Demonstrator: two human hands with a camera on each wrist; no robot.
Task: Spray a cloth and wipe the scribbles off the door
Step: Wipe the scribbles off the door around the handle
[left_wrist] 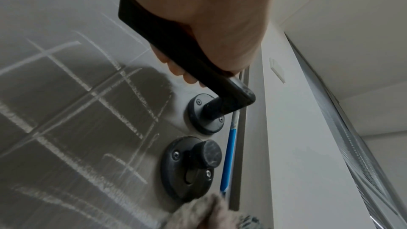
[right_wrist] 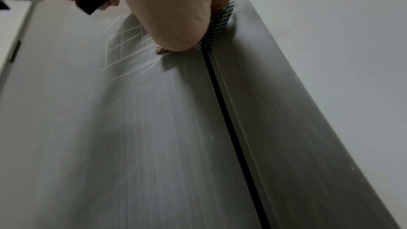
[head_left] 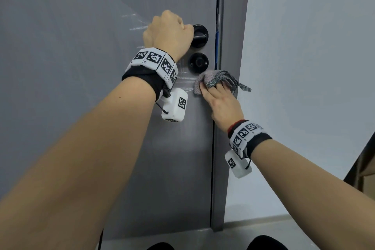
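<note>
The grey door [head_left: 81, 67] carries white scribbles [head_left: 138, 24] left of its black lever handle [head_left: 199, 35]. In the left wrist view the scribbles [left_wrist: 77, 111] form a rough grid of crossing lines. My left hand [head_left: 168, 32] grips the handle [left_wrist: 176, 50], fingers curled round it. Below the round thumb-turn lock [head_left: 198, 62], my right hand [head_left: 219, 97] holds a bunched grey cloth [head_left: 217, 81] against the door beside its edge, over faint marks. The right wrist view shows the cloth [right_wrist: 220, 22] under my palm and the scribbles [right_wrist: 125, 44] beyond it.
The door frame [head_left: 229, 107] and a white wall [head_left: 304, 67] lie just right of the cloth. A blue strip [left_wrist: 229, 154] runs along the door's edge by the lock. Brown furniture [head_left: 365, 168] stands at the far right. My shoes [head_left: 265, 242] are on the floor below.
</note>
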